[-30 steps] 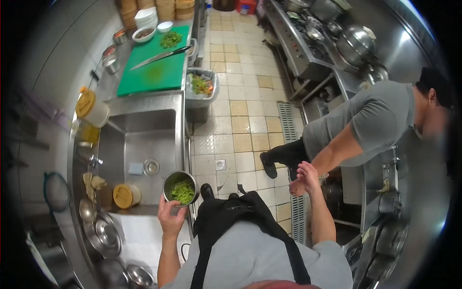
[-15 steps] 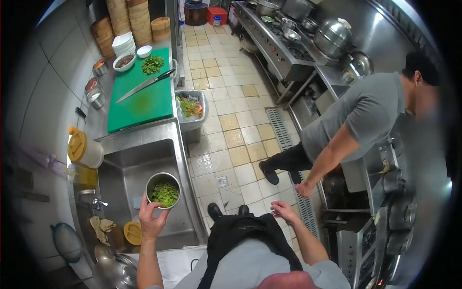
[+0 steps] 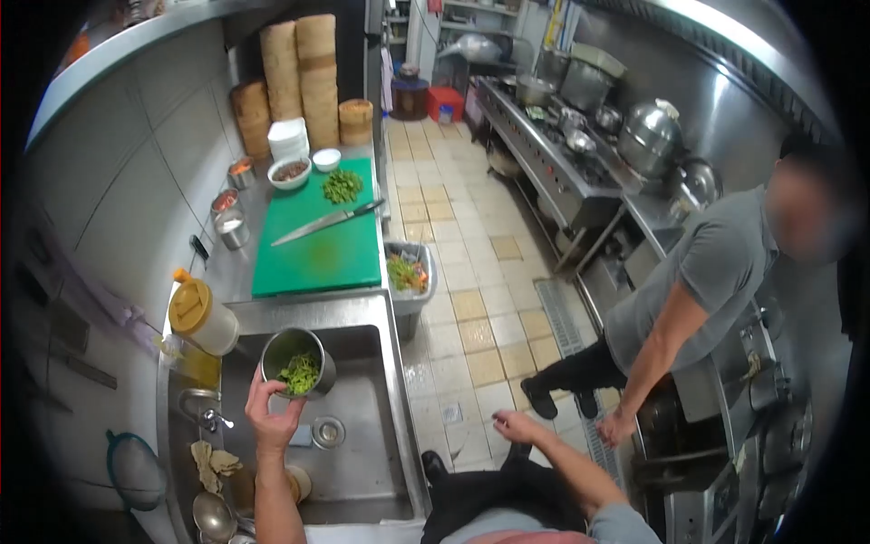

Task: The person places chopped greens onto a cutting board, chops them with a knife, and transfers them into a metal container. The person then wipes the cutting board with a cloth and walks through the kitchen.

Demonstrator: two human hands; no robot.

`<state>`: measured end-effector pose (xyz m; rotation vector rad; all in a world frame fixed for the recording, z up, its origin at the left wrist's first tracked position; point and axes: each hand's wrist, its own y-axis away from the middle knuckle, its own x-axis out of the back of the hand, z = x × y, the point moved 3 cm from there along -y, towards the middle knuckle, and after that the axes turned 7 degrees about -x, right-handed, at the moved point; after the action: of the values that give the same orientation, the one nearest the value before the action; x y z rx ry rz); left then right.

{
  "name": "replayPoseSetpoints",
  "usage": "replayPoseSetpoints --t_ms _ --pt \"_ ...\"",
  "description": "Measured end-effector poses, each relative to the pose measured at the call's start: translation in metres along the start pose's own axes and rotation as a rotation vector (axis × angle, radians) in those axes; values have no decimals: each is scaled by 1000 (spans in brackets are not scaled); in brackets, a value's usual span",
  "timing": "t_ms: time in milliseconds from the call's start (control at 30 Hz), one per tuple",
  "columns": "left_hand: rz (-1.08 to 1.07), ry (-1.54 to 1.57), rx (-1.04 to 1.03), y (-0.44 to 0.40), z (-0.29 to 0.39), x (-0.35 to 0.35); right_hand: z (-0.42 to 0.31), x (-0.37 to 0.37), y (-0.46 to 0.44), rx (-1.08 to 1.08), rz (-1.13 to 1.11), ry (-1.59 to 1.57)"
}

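Observation:
My left hand (image 3: 272, 417) is closed on the rim of a round metal container (image 3: 324, 367), held tilted over the sink (image 3: 367, 471). Chopped green herbs (image 3: 299, 374) lie inside it. My right hand (image 3: 521, 427) hangs in front of my body above the floor, loosely curled, with nothing visible in it. Beyond the sink, a green cutting board (image 3: 317, 272) carries a knife (image 3: 317, 225) and a pile of chopped greens (image 3: 343, 186). At the board's far edge stand a bowl of dark food (image 3: 290, 174) and a small white bowl (image 3: 326, 160).
A yellow-lidded jug (image 3: 207, 317) and a faucet (image 3: 207, 412) are left of the sink. A lined bin (image 3: 410, 276) with scraps stands beside the counter. Bamboo steamers (image 3: 317, 82) are stacked behind. A co-worker (image 3: 693, 272) stands on the right near the stove (image 3: 544, 127).
My view has tipped up, so the scene sits lower and further right. The container is more tilted in my left hand. My right hand has shifted slightly, its fingers more curled.

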<state>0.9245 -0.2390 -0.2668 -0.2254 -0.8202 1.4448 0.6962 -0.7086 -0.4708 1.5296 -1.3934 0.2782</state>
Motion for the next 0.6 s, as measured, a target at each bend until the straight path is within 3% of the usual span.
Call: replayPoseSetpoints --t_ms 100,233,433,500,600 --pt "23 -92 -164 -3 6 12 -9 -19 -7 79 -61 23" --pt "86 -116 -152 5 17 28 4 -32 -13 106 -165 77" --pt "144 -110 15 62 0 28 -7 13 7 -52 -223 90" --pt "211 78 194 76 3 12 6 19 6 -17 -149 39" --pt "207 109 251 87 20 -6 34 18 -3 27 -75 40"
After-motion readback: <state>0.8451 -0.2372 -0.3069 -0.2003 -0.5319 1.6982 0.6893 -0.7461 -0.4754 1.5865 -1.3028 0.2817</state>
